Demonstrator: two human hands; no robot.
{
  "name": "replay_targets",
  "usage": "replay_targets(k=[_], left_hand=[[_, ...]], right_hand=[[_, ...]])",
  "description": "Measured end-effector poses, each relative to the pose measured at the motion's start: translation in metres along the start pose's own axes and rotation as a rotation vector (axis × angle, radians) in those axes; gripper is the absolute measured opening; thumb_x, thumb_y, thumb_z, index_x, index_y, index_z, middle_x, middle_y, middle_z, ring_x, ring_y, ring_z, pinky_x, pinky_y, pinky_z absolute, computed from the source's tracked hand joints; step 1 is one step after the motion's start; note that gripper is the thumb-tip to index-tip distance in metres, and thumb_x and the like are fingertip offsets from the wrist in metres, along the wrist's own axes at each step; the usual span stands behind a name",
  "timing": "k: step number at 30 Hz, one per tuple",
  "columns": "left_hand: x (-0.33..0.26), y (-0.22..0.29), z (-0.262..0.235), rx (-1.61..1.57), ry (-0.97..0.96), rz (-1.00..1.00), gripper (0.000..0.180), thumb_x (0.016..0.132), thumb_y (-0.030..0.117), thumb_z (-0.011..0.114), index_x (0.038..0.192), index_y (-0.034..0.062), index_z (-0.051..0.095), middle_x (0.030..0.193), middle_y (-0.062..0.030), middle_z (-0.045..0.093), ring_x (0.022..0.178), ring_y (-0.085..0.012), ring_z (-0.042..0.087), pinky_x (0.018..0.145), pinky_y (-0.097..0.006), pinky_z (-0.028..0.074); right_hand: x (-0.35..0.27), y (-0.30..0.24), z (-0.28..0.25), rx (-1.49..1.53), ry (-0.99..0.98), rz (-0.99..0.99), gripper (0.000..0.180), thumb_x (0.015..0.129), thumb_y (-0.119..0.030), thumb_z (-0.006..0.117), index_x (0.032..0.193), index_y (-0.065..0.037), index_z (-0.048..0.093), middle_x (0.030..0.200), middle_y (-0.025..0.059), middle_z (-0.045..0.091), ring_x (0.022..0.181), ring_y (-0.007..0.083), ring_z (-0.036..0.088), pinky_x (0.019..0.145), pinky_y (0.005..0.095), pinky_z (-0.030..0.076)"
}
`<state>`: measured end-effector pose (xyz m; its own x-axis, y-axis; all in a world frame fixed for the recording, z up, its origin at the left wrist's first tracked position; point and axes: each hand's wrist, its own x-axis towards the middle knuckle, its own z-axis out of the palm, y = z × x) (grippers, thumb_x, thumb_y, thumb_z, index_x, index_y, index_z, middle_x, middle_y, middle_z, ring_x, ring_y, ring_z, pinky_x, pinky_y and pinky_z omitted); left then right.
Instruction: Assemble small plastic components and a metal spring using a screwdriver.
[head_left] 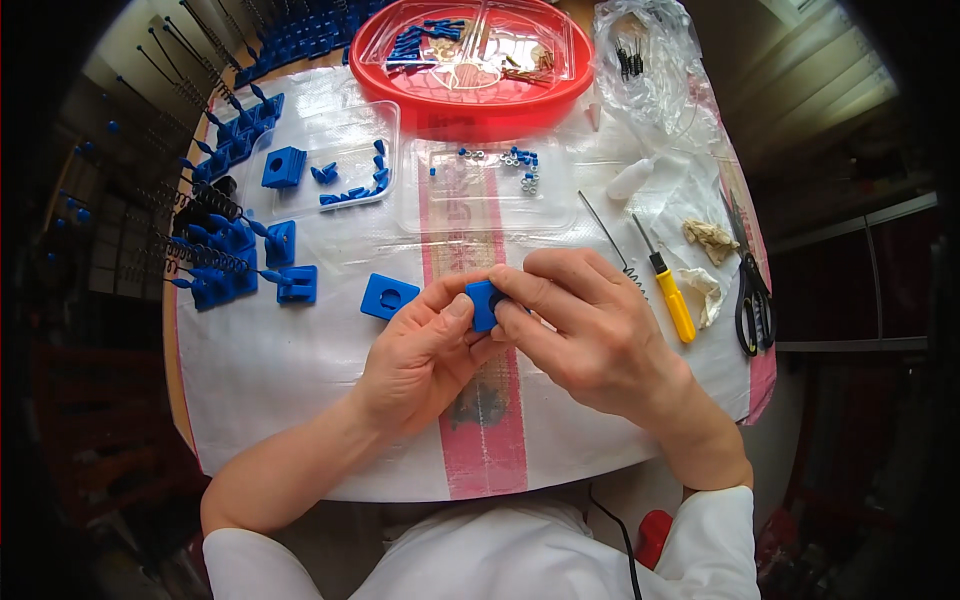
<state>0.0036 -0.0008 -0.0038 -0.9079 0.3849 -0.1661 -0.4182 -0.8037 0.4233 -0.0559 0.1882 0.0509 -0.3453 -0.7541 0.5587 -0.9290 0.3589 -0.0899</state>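
Observation:
A small blue plastic block (482,308) with a dark round opening is held between both hands over the middle of the table. My left hand (420,365) is closed on its left side, thumb in front and fingers behind. The fingers of my right hand (595,325) pinch its right side and cover part of the opening. Whether a smaller part sits between those fingers is hidden. Just left of my left fingertips, a similar blue block (375,302) with a shaped hole lies flat on the table cover.
Blue blocks with black springs (225,265) crowd the left edge. Clear plastic trays (300,135) hold small blue parts and nuts. A red basin (480,115) stands at the back. Rightward lie a yellow-handled screwdriver (680,308), black scissors (752,300) and a plastic bag (665,75).

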Motion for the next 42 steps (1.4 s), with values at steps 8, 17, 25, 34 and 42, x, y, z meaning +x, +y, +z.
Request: replay_targets(k=[8, 17, 25, 34, 42], left_hand=[[0.0008, -0.0002, 0.0005, 0.004, 0.004, -0.002, 0.034, 0.106, 0.020, 0.046, 0.137, 0.0034, 0.049, 0.125, -0.0089, 0.060, 0.116, -0.0189, 0.059, 0.106, -0.039, 0.047], [0.0010, -0.0015, -0.0006, 0.016, -0.008, 0.015, 0.035, 0.106, 0.020, 0.045, 0.137, 0.0027, 0.048, 0.126, -0.0098, 0.060, 0.115, -0.0190, 0.060, 0.106, -0.038, 0.048], [0.0011, -0.0030, -0.0034, 0.019, -0.021, 0.030, 0.036, 0.104, 0.018, 0.051, 0.137, 0.0033, 0.049, 0.126, -0.0099, 0.059, 0.114, -0.0192, 0.060, 0.107, -0.039, 0.047], [0.0002, -0.0019, 0.0002, 0.043, -0.002, 0.014, 0.037, 0.104, 0.020, 0.051, 0.137, 0.0039, 0.049, 0.125, -0.0088, 0.060, 0.114, -0.0182, 0.060, 0.107, -0.038, 0.048], [0.0010, -0.0026, 0.0006, 0.054, 0.010, 0.024, 0.037, 0.106, 0.021, 0.046, 0.138, 0.0030, 0.048, 0.126, -0.0087, 0.059, 0.115, -0.0189, 0.060, 0.108, -0.040, 0.047]], right_hand=[[0.0007, 0.0000, -0.0023, 0.010, -0.036, 0.015, 0.021, 0.066, -0.010, 0.074, 0.082, -0.001, 0.064, 0.104, 0.0091, 0.069, 0.092, 0.0250, 0.063, 0.078, 0.0354, 0.053], [0.0017, -0.0016, -0.0020, 0.014, 0.002, 0.000, 0.017, 0.064, -0.007, 0.064, 0.079, 0.001, 0.062, 0.099, 0.0118, 0.065, 0.097, 0.0263, 0.063, 0.082, 0.0364, 0.054], [0.0024, -0.0022, -0.0022, 0.031, -0.010, 0.017, 0.018, 0.064, -0.007, 0.064, 0.080, 0.002, 0.063, 0.099, 0.0120, 0.065, 0.097, 0.0266, 0.063, 0.083, 0.0368, 0.054], [0.0022, -0.0021, -0.0019, 0.015, -0.012, 0.015, 0.021, 0.064, -0.009, 0.075, 0.081, 0.000, 0.065, 0.103, 0.0101, 0.068, 0.091, 0.0256, 0.063, 0.078, 0.0358, 0.054], [0.0021, -0.0026, -0.0012, -0.001, -0.003, -0.006, 0.021, 0.061, -0.007, 0.063, 0.080, 0.004, 0.063, 0.099, 0.0136, 0.065, 0.097, 0.0272, 0.062, 0.084, 0.0375, 0.054]])
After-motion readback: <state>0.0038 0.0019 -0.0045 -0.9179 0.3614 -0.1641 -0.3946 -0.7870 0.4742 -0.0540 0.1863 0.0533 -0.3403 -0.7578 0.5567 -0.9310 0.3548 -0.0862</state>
